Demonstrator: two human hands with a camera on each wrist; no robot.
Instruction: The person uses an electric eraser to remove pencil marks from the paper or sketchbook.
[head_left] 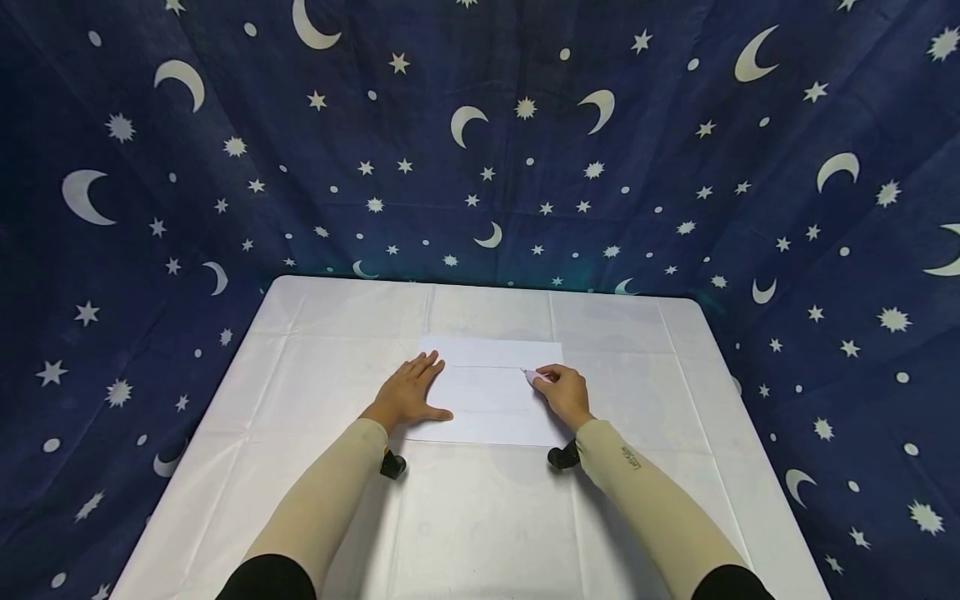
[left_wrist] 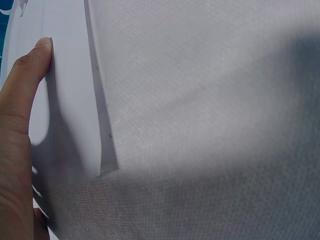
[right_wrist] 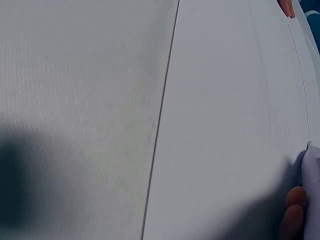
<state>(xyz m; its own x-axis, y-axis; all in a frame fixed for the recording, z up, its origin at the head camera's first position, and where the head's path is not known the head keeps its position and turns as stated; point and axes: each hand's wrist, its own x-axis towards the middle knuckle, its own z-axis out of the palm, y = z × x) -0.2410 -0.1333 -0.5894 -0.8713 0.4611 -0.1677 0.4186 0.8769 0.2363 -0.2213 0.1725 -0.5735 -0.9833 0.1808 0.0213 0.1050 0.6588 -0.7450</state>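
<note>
A white sheet of paper lies on the table, with a thin dark line running across its upper part. My left hand presses on the paper's left side with fingers and thumb spread. In the left wrist view the thumb rests on the sheet near its lower edge. At the right side, my right hand grips a pale lavender tool with a small pointed tip, which sits at the line's right end. Whether it is a pen or a cutter I cannot tell.
A white cloth with fold creases covers the table. Dark blue fabric with moons and stars hangs behind and at both sides. Black wrist cameras, one at the left wrist and one at the right, sit close over the cloth.
</note>
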